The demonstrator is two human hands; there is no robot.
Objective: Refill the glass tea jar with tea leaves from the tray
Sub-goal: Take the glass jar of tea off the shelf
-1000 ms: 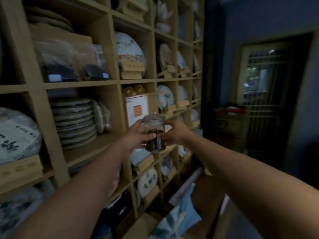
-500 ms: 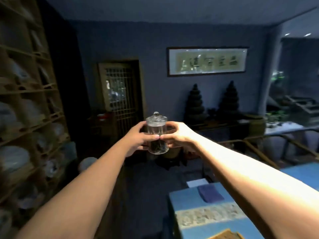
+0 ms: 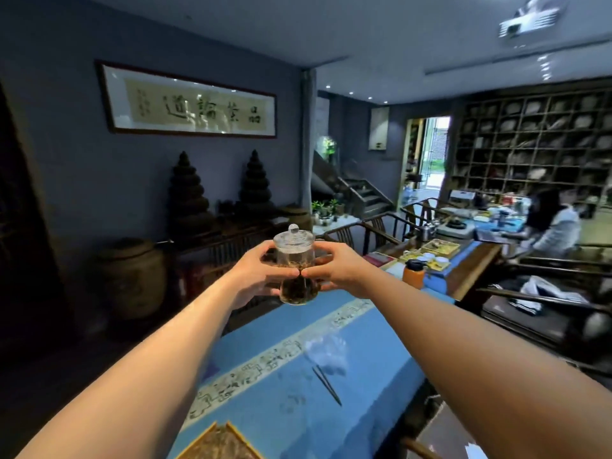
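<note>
A small glass tea jar [image 3: 295,256] with a knobbed glass lid is held out in front of me, above the far end of a blue-clothed table [image 3: 371,385]. Dark tea leaves fill only its bottom part. My left hand [image 3: 255,276] grips it from the left and my right hand [image 3: 334,270] from the right, thumbs meeting across the front. A woven tray [image 3: 218,442] with brownish contents shows its corner at the bottom edge, near me.
Dark thin tongs [image 3: 326,385] and a clear glass object [image 3: 326,354] lie on the blue cloth. Further right stand an orange flask [image 3: 414,274], cups and tea trays. Wooden chairs line the table. A person [image 3: 553,226] sits at far right. Large jars stand left.
My view has swung right, from the wooden shelves past the door wall to the long blue table. Both hands have kept the jar held out in front throughout.
</note>
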